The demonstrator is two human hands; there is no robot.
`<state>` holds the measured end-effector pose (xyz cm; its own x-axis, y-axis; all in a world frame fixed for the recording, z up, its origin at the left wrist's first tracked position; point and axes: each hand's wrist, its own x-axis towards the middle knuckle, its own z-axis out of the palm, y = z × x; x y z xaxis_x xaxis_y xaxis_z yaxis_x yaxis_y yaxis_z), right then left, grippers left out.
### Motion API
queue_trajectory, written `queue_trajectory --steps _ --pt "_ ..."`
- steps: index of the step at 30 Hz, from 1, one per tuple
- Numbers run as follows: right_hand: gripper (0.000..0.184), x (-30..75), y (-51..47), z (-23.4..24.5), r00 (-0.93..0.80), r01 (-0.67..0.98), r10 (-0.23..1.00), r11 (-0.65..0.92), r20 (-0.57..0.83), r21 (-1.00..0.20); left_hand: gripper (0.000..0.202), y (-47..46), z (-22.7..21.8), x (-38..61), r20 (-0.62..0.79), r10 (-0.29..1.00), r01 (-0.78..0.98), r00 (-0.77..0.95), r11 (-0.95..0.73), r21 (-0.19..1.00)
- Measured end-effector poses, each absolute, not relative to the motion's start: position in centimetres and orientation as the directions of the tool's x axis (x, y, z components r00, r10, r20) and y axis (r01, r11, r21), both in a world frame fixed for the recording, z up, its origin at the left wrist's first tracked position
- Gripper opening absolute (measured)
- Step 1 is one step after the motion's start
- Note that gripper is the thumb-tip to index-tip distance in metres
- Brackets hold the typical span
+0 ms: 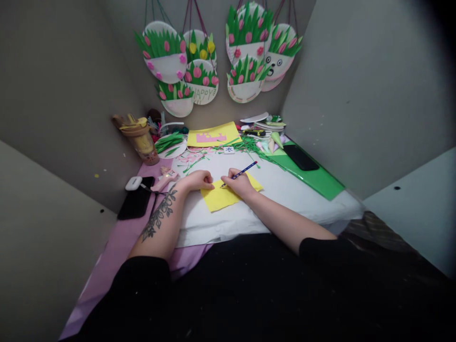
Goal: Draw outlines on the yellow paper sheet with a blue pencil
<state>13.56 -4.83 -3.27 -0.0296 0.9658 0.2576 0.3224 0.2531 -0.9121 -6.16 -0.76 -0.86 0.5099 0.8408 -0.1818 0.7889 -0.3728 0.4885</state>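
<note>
A small sheet of yellow paper (220, 201) lies tilted on the white covering in front of me. My right hand (241, 183) is closed around a dark blue pencil (247, 168). The pencil's tip meets the paper near its upper middle, and its reddish end points up and right. At the paper's upper left edge rests my left hand (198, 180), fingers curled in and thumb holding the sheet down. Just beyond both hands are pink and green paper scraps (199, 159) and a small white tile (228, 150) with a blue mark.
Left are a phone (135, 202), a white earbud case (133, 183) and a tall cup (140, 140). Behind lie a plate (173, 147) of green strips and a larger yellow sheet (213, 130). A dark phone (301, 157) sits right. Paper-plate flower baskets (245, 90) hang on the wall.
</note>
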Motion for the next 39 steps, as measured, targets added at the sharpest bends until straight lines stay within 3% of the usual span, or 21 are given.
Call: queue_trajectory --steps 39 --pt "0.022 13.55 -4.75 -3.36 0.01 0.321 0.962 0.256 0.274 -0.912 0.032 -0.7 -0.93 -6.19 -0.173 0.84 0.79 0.514 -0.386 0.476"
